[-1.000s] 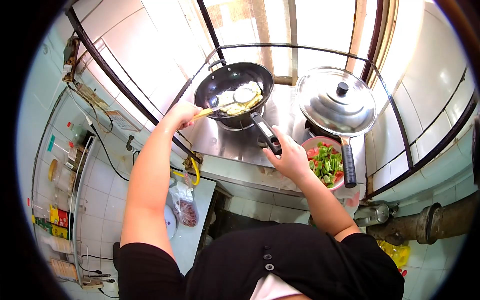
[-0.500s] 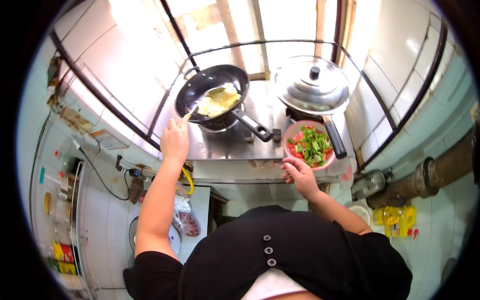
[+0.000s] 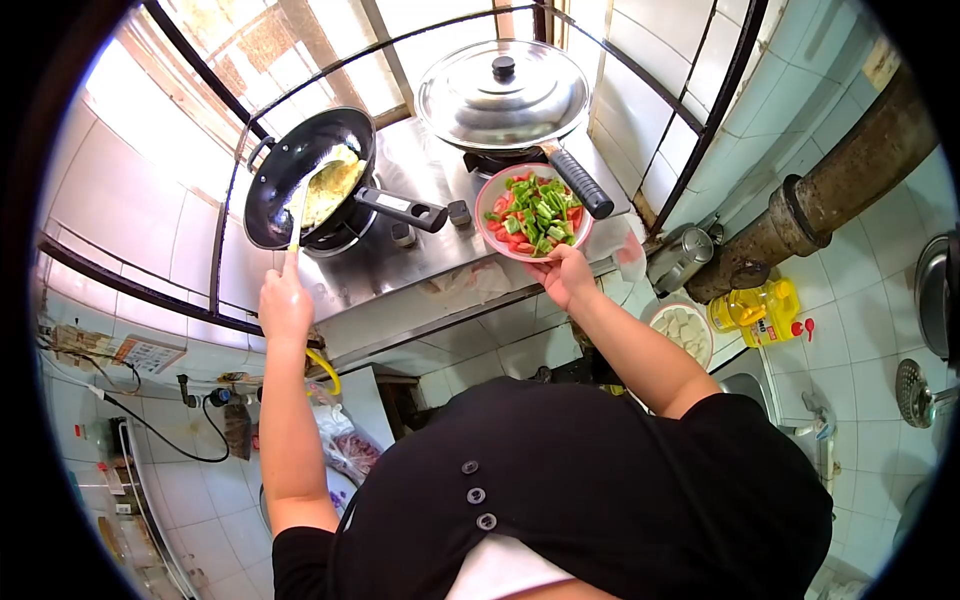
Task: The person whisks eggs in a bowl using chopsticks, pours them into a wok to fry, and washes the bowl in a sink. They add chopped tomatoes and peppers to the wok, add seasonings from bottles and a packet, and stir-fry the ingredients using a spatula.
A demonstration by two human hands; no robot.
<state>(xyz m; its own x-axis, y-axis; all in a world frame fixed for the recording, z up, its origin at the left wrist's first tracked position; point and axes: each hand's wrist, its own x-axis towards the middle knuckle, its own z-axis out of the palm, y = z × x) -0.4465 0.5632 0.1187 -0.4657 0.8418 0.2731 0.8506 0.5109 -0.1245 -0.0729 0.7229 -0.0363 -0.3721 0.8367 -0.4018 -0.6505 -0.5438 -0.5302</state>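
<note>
My left hand [image 3: 286, 303] is closed around the pale handle of a spatula [image 3: 297, 215], whose head is in a black wok [image 3: 268, 190]. Yellow cooked egg [image 3: 335, 186] lies in the wok, against the spatula's head. At the front of the stove, my right hand [image 3: 567, 278] grips the near rim of a pink-edged bowl [image 3: 484, 234], with fingers reaching under it. Chopped green peppers [image 3: 545, 212] lie over red pieces [image 3: 512, 238] that look like tomato in the bowl.
A lidded pan [image 3: 503, 100] stands on the right burner, its black handle [image 3: 580, 183] jutting over the bowl's side. The wok's handle [image 3: 403, 208] points right across the steel stove [image 3: 425, 165]. A black metal rail [image 3: 400, 45] curves behind. Yellow oil bottles [image 3: 755, 310] stand lower right.
The view has swung right, so the stove appears further left. My right hand has gone from beside the bowl to gripping its rim. My left hand still holds the spatula in the wok.
</note>
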